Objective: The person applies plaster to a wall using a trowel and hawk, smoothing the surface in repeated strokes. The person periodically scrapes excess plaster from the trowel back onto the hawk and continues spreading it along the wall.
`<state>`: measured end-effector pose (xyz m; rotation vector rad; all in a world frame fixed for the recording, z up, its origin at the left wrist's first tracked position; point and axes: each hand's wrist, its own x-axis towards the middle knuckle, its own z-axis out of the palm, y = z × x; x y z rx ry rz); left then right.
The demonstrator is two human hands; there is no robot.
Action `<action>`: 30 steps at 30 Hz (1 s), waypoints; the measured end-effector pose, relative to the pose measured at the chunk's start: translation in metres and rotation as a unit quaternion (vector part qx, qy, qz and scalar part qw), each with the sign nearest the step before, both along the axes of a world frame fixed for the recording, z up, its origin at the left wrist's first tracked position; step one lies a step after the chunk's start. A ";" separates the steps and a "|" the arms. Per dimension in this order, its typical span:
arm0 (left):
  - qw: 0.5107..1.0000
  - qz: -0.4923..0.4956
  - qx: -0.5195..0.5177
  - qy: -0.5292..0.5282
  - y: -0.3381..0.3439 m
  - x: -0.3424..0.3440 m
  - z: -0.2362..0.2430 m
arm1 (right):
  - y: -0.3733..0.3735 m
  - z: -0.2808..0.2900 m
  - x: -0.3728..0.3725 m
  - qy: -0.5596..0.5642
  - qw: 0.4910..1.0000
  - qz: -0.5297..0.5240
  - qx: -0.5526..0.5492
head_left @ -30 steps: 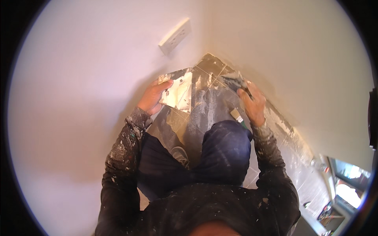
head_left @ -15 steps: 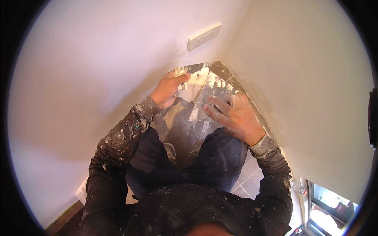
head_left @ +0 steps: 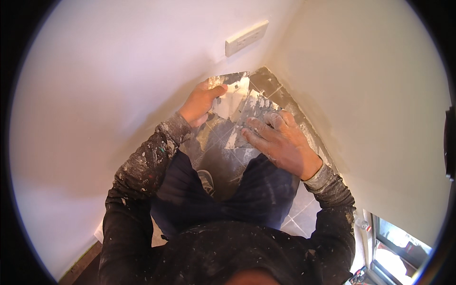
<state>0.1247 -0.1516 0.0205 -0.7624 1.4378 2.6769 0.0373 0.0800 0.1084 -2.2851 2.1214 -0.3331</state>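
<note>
My left hand [head_left: 198, 103] grips the edge of a flat rectangular plastering trowel [head_left: 236, 100], thumb on top, its face smeared with white plaster and dark patches. To its right is a second flat trowel [head_left: 251, 107], also streaked with white plaster, its left edge close to or overlapping the first. My right hand [head_left: 280, 137] is closed on this second trowel, fingers laid over its upper face; its handle is hidden under the hand. Both hands and the dark sleeves are spattered with plaster.
A white socket plate [head_left: 247, 38] sits on the left wall [head_left: 109, 90], near the corner. The right wall [head_left: 370, 95] runs close to my right arm. Grey floor tiles [head_left: 221, 154] and my shoe [head_left: 205, 180] show below. A clear bottle [head_left: 363, 224] stands by a glazed frame at lower right.
The right trowel has slid slightly left and down relative to the left one, and the white plaster on its face looks thinner. The view has tilted a little; both grips are unchanged.
</note>
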 end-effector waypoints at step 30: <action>0.988 -0.107 -0.075 -0.085 -0.024 0.011 -0.015 | -0.008 -0.397 -0.142 -0.680 0.536 -0.330 -0.377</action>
